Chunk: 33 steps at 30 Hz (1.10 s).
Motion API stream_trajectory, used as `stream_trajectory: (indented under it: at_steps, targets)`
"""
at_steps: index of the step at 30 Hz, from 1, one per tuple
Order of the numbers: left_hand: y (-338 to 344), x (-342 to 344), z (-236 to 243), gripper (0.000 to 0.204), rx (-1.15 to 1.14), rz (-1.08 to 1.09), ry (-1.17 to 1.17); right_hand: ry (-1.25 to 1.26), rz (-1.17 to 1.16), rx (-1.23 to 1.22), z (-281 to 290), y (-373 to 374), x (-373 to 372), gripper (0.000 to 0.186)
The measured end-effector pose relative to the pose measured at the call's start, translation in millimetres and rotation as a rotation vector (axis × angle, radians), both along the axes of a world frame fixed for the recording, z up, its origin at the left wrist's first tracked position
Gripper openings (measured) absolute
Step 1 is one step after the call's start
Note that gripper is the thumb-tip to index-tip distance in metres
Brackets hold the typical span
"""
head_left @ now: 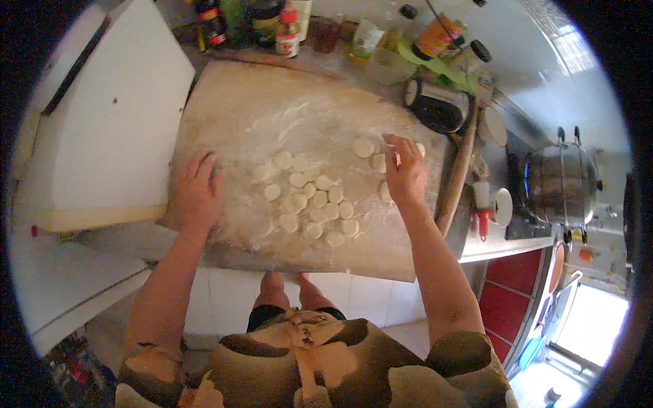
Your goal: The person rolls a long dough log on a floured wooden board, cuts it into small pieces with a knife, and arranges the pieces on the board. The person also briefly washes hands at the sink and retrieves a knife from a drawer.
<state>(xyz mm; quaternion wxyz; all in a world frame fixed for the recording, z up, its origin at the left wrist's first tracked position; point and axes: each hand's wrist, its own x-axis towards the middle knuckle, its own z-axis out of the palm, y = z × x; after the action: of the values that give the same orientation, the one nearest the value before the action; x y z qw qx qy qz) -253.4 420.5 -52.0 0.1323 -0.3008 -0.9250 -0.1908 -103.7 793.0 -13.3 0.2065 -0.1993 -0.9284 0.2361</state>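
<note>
A floured wooden board lies before me, with several small, pale, flattened dough rounds clustered near its middle. Above the board's left edge is my left hand, its fingers loosely bent and apart, with nothing seen in it. On the right, my right hand reaches over a smaller group of rounds, fingers apart. One larger dough round lies just left of its fingertips; others show beside and partly under the hand. Whether the fingers touch any dough, I cannot tell. Loose flour streaks the far part of the board.
A long wooden rolling pin lies along the board's right edge. Behind stand sauce bottles and a dark-sided jar. A large white box-shaped thing borders the left. Further right, a steel pot sits on the stove.
</note>
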Motion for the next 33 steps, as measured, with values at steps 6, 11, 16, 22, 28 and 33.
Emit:
stream_trajectory:
  at_steps: [6, 11, 16, 22, 28, 33]
  targets:
    - [-9, 2, -5, 0.032, 0.030, 0.004, 0.006, -0.149, 0.048, -0.475, -6, -45, 22, 0.027]
    - [-2, -1, -6, 0.038, 0.007, -0.003, 0.012, 0.090, 0.096, -0.284, 22, -68, 11, 0.046]
    - [22, 38, -5, 0.062, 0.165, -0.005, -0.164, -0.061, 0.142, -0.172, -13, -105, 53, 0.081]
    - [82, 86, 8, 0.065, -0.050, -0.209, -0.119, -0.175, 0.083, -0.002, -29, -156, 19, 0.067]
    - [62, 1, -17, 0.057, -0.073, -0.148, -0.036, -0.036, 0.097, -0.127, -42, -201, -51, 0.058]
    - [61, -25, 6, 0.052, 0.138, -0.155, -0.174, 0.176, 0.148, -0.220, -51, -194, -78, 0.050]
